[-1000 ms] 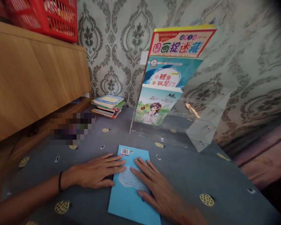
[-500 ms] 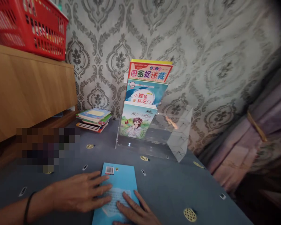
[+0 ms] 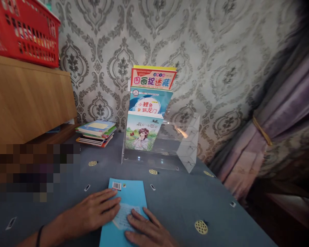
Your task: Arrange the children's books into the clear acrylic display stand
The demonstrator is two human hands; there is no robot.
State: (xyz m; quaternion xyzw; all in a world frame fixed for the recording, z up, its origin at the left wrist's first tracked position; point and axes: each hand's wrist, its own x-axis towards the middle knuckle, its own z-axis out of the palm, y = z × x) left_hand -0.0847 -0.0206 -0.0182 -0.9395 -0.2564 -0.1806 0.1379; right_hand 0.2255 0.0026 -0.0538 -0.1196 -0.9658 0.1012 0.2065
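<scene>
A light-blue book lies flat on the table, its barcode corner pointing away from me and its near end cut off by the frame. My left hand rests over the book's left edge, fingers stretched across the cover. On the lower right part lies my right hand, palm down with its fingers apart. Beyond them stands a clear acrylic book rack. Its left side bears a book with a drawn child, a blue book behind that, and a red-topped book at the back.
A stack of books sits at the back left, beside a wooden cabinet that carries a red basket. A patterned grey cloth covers the table. Tied curtains hang on the right; a pixelated patch hides something at left.
The view has turned slightly right, so the rack and stack appear further left. Both hands stay on the blue book, with the left fingers drawn closer together.
</scene>
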